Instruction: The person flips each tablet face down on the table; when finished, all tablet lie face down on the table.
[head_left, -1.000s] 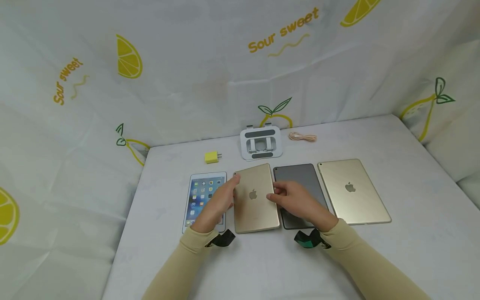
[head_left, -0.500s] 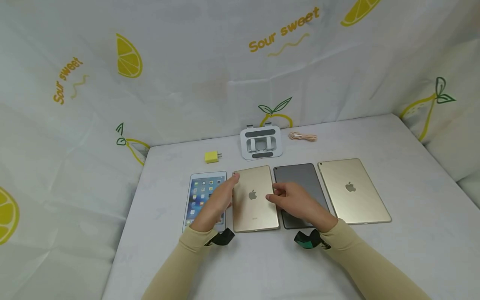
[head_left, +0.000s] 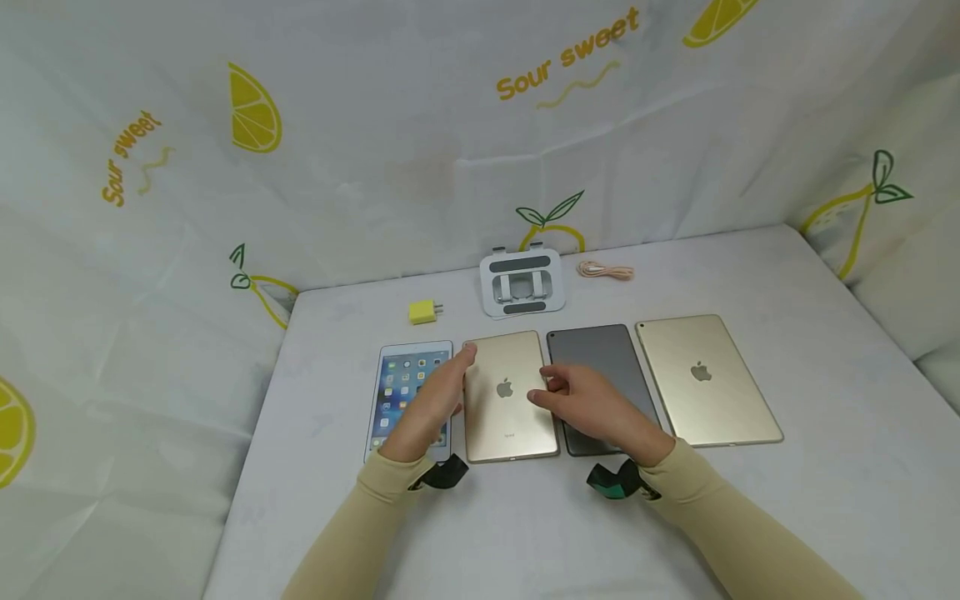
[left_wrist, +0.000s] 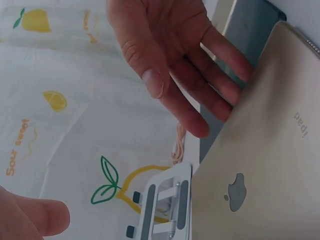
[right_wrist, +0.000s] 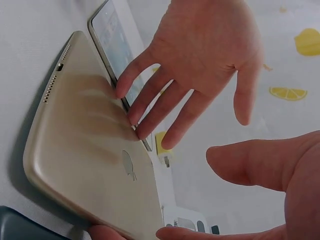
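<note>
A gold tablet (head_left: pixel 510 421) lies face down between the hands, logo up. In the head view it looks flat; whether one edge is slightly raised I cannot tell. My left hand (head_left: pixel 433 404) is at its left edge, and the right wrist view shows this hand (right_wrist: pixel 210 55) with straight fingers, tips at the edge and thumb apart. Along the opposite edge is my right hand (head_left: pixel 592 400); in the left wrist view its loosely extended fingertips meet the tablet's side, thumb off the back. Under my left wrist lies a white tablet (head_left: pixel 397 392), screen lit.
Beneath my right hand is a dark grey tablet (head_left: pixel 596 346), with a larger gold tablet (head_left: pixel 701 404) to its right. Farther back stand a yellow charger plug (head_left: pixel 422 312), a white folding stand (head_left: pixel 555 287) and a coiled pink cable (head_left: pixel 607 271).
The middle gold tablet was slightly tilted and has come down straighter, shifting a little left. Both hands stay at its sides, moving very slightly left.
</note>
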